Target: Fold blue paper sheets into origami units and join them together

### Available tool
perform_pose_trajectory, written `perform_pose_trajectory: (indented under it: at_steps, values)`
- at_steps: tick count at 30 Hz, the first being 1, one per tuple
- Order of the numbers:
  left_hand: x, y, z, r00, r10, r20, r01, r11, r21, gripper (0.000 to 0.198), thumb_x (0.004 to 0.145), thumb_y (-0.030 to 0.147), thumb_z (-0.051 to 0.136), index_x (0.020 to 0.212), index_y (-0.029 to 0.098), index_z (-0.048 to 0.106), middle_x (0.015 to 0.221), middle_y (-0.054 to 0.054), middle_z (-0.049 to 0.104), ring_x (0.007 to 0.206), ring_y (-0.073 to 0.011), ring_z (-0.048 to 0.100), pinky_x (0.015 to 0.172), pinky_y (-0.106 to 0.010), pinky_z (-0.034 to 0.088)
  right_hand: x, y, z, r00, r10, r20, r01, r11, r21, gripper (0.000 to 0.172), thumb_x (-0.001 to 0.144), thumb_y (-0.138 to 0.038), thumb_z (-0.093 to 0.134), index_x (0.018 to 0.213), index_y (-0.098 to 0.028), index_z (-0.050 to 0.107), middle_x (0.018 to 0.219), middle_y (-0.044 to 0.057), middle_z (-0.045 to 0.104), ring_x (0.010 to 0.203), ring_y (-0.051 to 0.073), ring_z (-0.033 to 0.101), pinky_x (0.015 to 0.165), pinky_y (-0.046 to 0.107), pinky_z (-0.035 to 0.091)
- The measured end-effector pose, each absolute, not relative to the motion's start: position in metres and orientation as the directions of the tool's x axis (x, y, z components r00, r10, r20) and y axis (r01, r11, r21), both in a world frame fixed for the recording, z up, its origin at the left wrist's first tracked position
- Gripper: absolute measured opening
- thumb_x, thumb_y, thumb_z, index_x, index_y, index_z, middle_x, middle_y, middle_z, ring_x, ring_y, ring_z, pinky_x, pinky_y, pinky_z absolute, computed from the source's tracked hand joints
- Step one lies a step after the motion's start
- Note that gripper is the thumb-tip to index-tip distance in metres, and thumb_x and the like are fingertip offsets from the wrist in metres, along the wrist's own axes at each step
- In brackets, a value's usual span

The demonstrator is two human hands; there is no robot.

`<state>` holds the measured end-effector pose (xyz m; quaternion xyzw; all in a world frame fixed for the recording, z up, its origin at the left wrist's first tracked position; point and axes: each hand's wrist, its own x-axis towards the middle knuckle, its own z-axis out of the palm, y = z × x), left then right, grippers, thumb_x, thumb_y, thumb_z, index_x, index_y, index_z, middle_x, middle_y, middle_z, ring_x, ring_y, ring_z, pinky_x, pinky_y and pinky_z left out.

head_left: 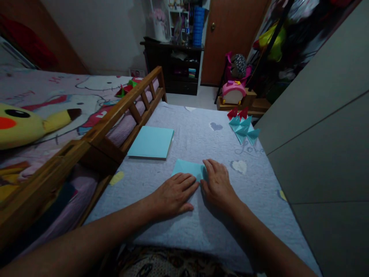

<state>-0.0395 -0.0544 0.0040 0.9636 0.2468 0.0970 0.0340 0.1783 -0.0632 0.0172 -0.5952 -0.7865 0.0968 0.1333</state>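
A light-blue sheet of folding paper [188,167] lies on the bed in front of me, with a crease showing near its left corner. My left hand [175,192] rests flat over the paper's near edge, fingers stretched out and thumb apart. At the right end of the sheet, my right hand [217,182] has its curled fingers and thumb on the edge, gripping it. Its fingers hide that end. Beyond my left hand sits a stack of light-blue paper [152,142]. Folded light-blue paper pieces [242,127] and red ones [238,113] stand at the far right corner.
A wooden bed rail [115,123] runs along the left, with a second bed and a yellow plush toy [23,127] behind it. Pale cabinet panels [323,154] border the right side. Past the foot are a dark cabinet [173,69] and a pink toy case [233,92].
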Motion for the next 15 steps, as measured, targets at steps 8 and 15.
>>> perform_pose_trajectory:
  at_steps: [8,15]
  values:
    - [-0.073,-0.063,0.005,0.794,0.590,0.148,0.585,-0.807,0.078,0.057,0.097,0.051,0.056,0.139,0.014,0.054,0.141,-0.016,0.060,0.131,-0.0322,0.053,0.109,-0.047,0.039,0.168,-0.063,0.008,-0.260,0.965,-0.014,0.933,0.248,-0.260,0.075,0.093,-0.029,0.050,0.161,-0.022,0.021,0.164,0.015,0.033,0.153,0.034,0.022,0.120,0.062,0.018]
    - [-0.103,-0.065,0.004,0.666,0.708,0.235,0.723,-0.690,0.028,0.035,0.097,0.034,0.056,0.121,0.012,0.067,0.128,-0.018,0.068,0.120,-0.0339,0.061,0.100,-0.050,0.049,0.174,-0.063,0.005,-0.248,0.969,-0.003,0.921,0.235,-0.311,0.075,0.092,-0.027,0.049,0.160,-0.012,0.022,0.161,0.018,0.037,0.149,0.034,0.031,0.121,0.056,0.022]
